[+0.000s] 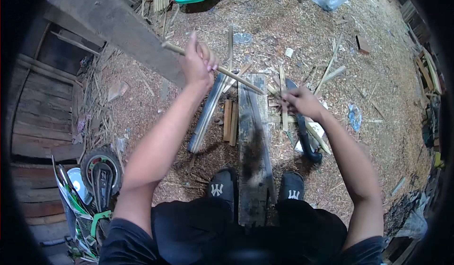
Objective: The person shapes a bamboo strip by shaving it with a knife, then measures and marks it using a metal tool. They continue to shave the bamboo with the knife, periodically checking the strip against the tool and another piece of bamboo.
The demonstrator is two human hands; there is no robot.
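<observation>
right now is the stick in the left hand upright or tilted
Tilted. The stick slants from upper left through the closed left hand down toward the plank; whether its tip touches it, cannot tell.

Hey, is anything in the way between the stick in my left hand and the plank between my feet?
Nothing visible. The left hand holds the stick tilted, its lower tip already over the far end of the plank. Loose bamboo strips lie beside the plank, not on that spot.
</observation>
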